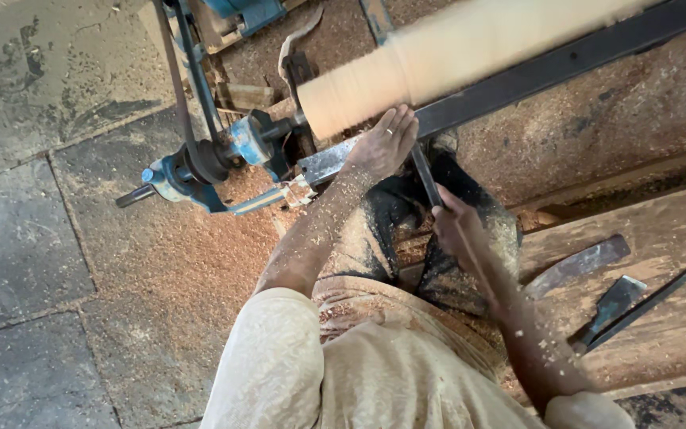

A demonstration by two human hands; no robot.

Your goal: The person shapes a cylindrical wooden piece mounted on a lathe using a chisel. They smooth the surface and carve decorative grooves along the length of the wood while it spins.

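while the left hand [384,145] lies flat on the bar, the right hand [454,225] clenches a steel chisel [425,175] against blurred pale wood [438,59].

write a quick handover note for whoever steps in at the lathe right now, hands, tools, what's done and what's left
Left hand: laid flat over the metal tool rest, fingers against the spinning wooden cylinder, steadying the chisel.
Right hand: grip closed on the chisel's lower end, near the lap.
Spare tools: three lie on the wooden bench to the right.
Done: the cylinder looks round and pale; sawdust covers the floor.
Left: the chisel tip is hidden behind the left hand, so I cannot tell how far the cut has gone.
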